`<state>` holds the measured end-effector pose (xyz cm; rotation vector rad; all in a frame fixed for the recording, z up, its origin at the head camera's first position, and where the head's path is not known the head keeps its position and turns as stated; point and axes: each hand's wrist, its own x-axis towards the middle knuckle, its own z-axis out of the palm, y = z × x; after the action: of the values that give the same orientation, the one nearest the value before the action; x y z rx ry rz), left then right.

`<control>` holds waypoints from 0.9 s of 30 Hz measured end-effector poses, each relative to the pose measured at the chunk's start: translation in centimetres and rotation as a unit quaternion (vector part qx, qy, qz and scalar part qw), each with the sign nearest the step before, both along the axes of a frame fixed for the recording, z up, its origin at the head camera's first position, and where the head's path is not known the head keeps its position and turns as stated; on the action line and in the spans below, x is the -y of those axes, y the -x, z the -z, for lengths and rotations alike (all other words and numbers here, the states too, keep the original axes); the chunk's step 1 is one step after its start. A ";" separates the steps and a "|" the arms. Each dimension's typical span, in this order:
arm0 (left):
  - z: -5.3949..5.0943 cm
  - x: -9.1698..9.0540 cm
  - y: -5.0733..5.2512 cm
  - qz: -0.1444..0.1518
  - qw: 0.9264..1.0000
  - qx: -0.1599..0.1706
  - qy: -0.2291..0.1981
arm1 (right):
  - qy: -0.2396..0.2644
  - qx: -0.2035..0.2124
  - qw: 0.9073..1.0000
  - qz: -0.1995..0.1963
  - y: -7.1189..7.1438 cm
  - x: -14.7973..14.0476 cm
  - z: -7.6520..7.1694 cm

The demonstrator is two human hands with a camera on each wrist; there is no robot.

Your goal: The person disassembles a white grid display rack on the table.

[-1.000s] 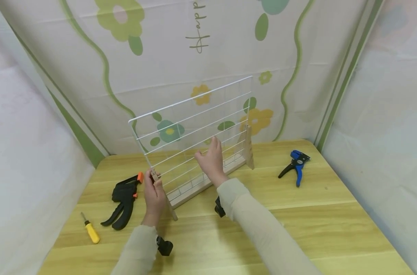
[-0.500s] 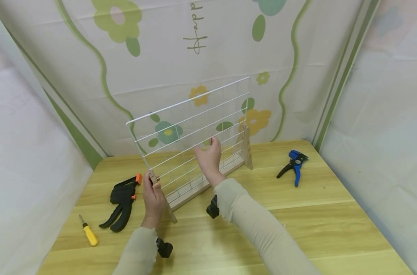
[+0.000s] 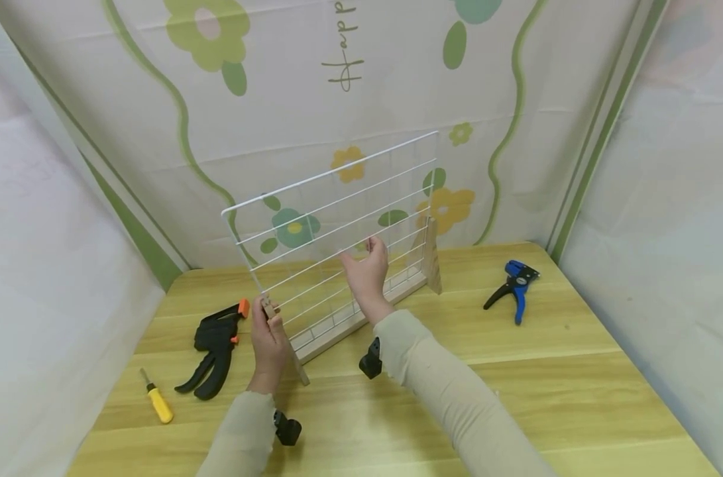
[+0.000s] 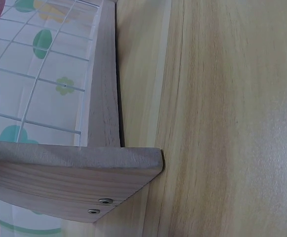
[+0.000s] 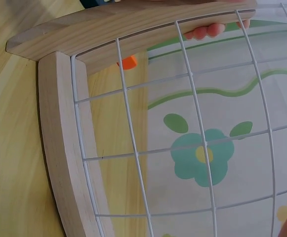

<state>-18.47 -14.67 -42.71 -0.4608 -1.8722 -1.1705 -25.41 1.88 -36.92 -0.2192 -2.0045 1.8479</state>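
A white wire grid panel (image 3: 331, 232) stands tilted in a wooden stand, made of a base bar (image 3: 361, 321) and two slanted side pieces. My left hand (image 3: 270, 348) grips the left side piece (image 4: 79, 182) near its upper end. Its fingertips (image 5: 206, 32) show curled around that wood in the right wrist view. My right hand (image 3: 368, 275) is at the middle of the grid, its thumb and fingers apart and loosely bent beside the wires. Whether its fingertips touch the wires is hard to see. The right side piece (image 3: 431, 255) stands with no hand on it.
Left of the stand lies a black clamp (image 3: 215, 348) with orange pads, and a yellow-handled screwdriver (image 3: 158, 403). A blue and black wire stripper (image 3: 515, 288) lies at the right. Behind the wooden table (image 3: 516, 411) hangs a flowered curtain (image 3: 409, 86).
The right hand's fingers have bent a little more and its wrist has turned slightly. The left hand keeps its grip; the stand and grid have barely shifted.
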 end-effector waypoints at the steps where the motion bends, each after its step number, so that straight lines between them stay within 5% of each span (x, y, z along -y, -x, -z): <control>1: 0.0 0.0 0.0 0.000 1.000 0.000 0.000 | 0.002 0.000 1.000 -0.001 0.0 0.0 0.0; 12: 0.0 0.1 -0.3 -0.005 1.000 0.030 0.006 | 0.022 0.012 1.000 0.001 -0.1 -0.1 -0.4; 18: 2.4 1.3 1.4 0.001 1.000 0.030 0.009 | 0.034 0.020 0.999 0.005 -0.1 -0.1 -0.7; 23: 1.3 0.7 0.6 -0.010 0.999 0.029 0.011 | 0.036 0.023 0.999 0.003 0.0 -0.1 -0.8; 27: 2.3 1.1 1.1 -0.016 0.999 0.026 0.013 | 0.037 0.023 0.999 0.003 0.0 0.0 -0.7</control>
<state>-19.56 -15.77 -44.98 -0.4170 -1.9346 -1.1467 -25.38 1.89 -36.22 -0.2909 -1.9662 1.9311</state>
